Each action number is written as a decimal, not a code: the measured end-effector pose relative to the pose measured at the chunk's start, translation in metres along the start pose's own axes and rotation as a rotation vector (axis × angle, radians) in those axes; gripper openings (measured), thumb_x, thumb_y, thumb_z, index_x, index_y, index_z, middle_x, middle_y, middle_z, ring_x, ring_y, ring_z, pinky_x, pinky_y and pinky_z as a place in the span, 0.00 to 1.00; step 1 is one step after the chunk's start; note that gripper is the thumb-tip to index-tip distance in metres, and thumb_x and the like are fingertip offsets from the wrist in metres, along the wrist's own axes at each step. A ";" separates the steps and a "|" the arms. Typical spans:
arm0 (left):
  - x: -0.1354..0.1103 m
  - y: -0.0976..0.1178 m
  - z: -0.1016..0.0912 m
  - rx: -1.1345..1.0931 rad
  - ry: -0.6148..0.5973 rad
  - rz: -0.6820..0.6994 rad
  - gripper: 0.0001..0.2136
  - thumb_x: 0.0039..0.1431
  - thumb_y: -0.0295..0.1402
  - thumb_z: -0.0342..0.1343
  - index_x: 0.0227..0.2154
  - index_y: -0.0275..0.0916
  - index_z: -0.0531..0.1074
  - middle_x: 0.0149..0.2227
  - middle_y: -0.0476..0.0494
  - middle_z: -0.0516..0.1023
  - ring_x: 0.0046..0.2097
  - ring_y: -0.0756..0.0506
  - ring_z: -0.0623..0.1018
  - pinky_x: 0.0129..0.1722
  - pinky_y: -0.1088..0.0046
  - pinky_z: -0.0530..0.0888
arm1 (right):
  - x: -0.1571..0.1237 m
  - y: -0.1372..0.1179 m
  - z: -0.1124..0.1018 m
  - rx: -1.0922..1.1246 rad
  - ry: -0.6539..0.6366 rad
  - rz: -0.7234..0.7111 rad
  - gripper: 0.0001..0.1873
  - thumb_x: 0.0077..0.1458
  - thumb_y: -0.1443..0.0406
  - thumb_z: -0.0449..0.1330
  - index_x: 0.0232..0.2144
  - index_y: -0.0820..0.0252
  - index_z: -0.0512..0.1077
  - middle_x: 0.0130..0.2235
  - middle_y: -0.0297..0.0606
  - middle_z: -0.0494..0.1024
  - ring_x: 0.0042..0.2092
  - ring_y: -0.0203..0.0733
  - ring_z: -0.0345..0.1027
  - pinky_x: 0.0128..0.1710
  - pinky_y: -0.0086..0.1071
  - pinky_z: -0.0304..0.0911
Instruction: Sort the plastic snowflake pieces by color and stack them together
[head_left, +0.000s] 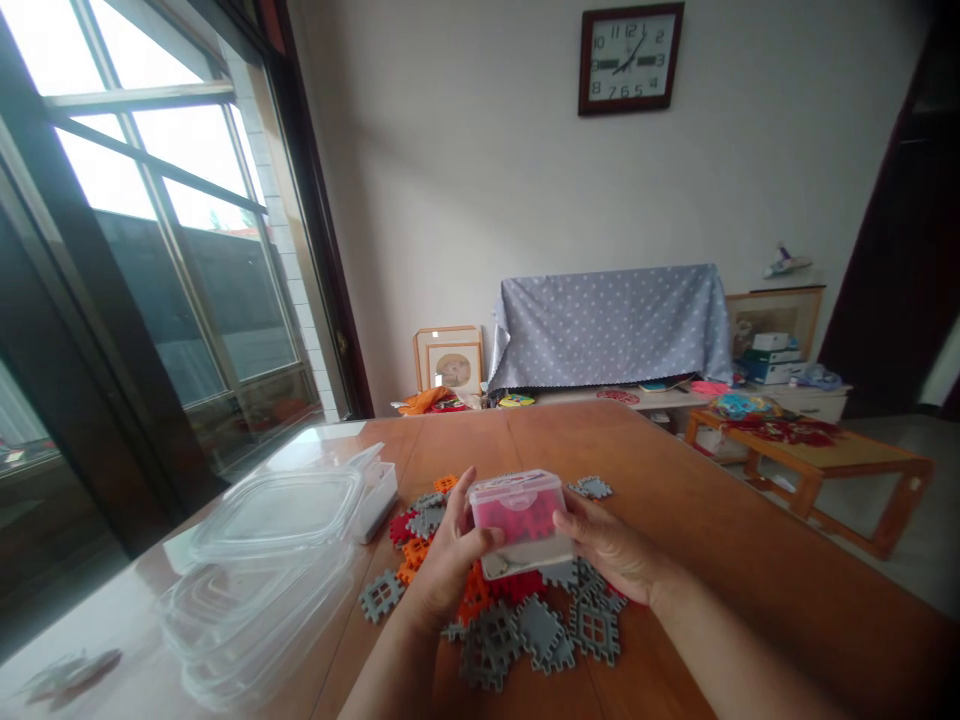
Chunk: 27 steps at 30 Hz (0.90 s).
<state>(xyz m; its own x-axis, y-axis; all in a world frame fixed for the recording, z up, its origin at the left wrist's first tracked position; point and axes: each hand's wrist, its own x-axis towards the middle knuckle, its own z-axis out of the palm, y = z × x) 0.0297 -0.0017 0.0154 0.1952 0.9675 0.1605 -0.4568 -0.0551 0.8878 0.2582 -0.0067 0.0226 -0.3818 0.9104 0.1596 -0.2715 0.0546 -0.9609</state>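
Note:
Both my hands grip a small clear plastic box point(523, 560) with its lid down, raised above the table; something pink shows through its walls. My left hand point(454, 550) is closed on its left side, thumb across the front. On the right side, my right hand point(604, 540) pinches it with the thumb at the front corner. Below and around the box lie notched, interlocking plastic tiles: grey ones point(541, 628), orange ones point(414, 556) and red ones partly hidden by the box and my hands.
Stacked clear plastic containers point(262, 600) stand on the left of the wooden table point(675, 560), beside a small white box point(377, 505). A crumpled clear wrapper point(67, 672) lies at the near left. A low wooden side table point(862, 470) is at the right, and a cloth-covered object point(611, 330) stands by the wall.

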 end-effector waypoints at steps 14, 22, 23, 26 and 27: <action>0.007 -0.012 -0.007 0.353 0.426 0.346 0.22 0.53 0.40 0.66 0.50 0.40 0.72 0.48 0.39 0.77 0.50 0.41 0.76 0.48 0.66 0.72 | 0.010 0.014 0.028 -0.080 0.249 -0.132 0.37 0.50 0.52 0.69 0.60 0.48 0.67 0.56 0.41 0.78 0.57 0.58 0.70 0.58 0.52 0.63; -0.006 -0.004 0.019 -0.067 0.313 0.084 0.16 0.45 0.37 0.71 0.35 0.36 0.77 0.30 0.48 0.78 0.30 0.52 0.73 0.31 0.77 0.68 | 0.013 0.028 0.035 -0.213 0.332 -0.193 0.42 0.50 0.50 0.70 0.63 0.47 0.61 0.55 0.42 0.78 0.54 0.56 0.71 0.54 0.49 0.67; -0.007 -0.005 0.021 -0.100 0.309 0.052 0.16 0.44 0.36 0.71 0.36 0.35 0.77 0.31 0.47 0.78 0.29 0.52 0.73 0.30 0.78 0.68 | 0.013 0.029 0.037 -0.236 0.331 -0.196 0.42 0.50 0.50 0.70 0.63 0.47 0.61 0.55 0.42 0.78 0.54 0.56 0.72 0.54 0.49 0.68; -0.009 -0.006 0.024 -0.219 0.295 -0.030 0.16 0.43 0.32 0.72 0.36 0.34 0.77 0.31 0.47 0.78 0.28 0.54 0.72 0.27 0.80 0.65 | 0.014 0.032 0.040 -0.294 0.331 -0.207 0.43 0.50 0.50 0.69 0.64 0.48 0.60 0.56 0.44 0.77 0.55 0.56 0.72 0.53 0.48 0.69; -0.009 -0.006 0.024 -0.267 0.291 -0.056 0.16 0.43 0.30 0.72 0.36 0.34 0.77 0.31 0.47 0.77 0.28 0.54 0.72 0.26 0.80 0.65 | 0.016 0.034 0.041 -0.305 0.342 -0.216 0.43 0.50 0.50 0.70 0.64 0.48 0.60 0.57 0.45 0.77 0.55 0.57 0.71 0.53 0.48 0.70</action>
<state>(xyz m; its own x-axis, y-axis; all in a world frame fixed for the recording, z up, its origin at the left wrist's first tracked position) 0.0514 -0.0162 0.0184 -0.0106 0.9988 -0.0479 -0.6696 0.0285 0.7421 0.2069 -0.0075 0.0020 -0.0199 0.9444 0.3281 -0.0229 0.3276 -0.9445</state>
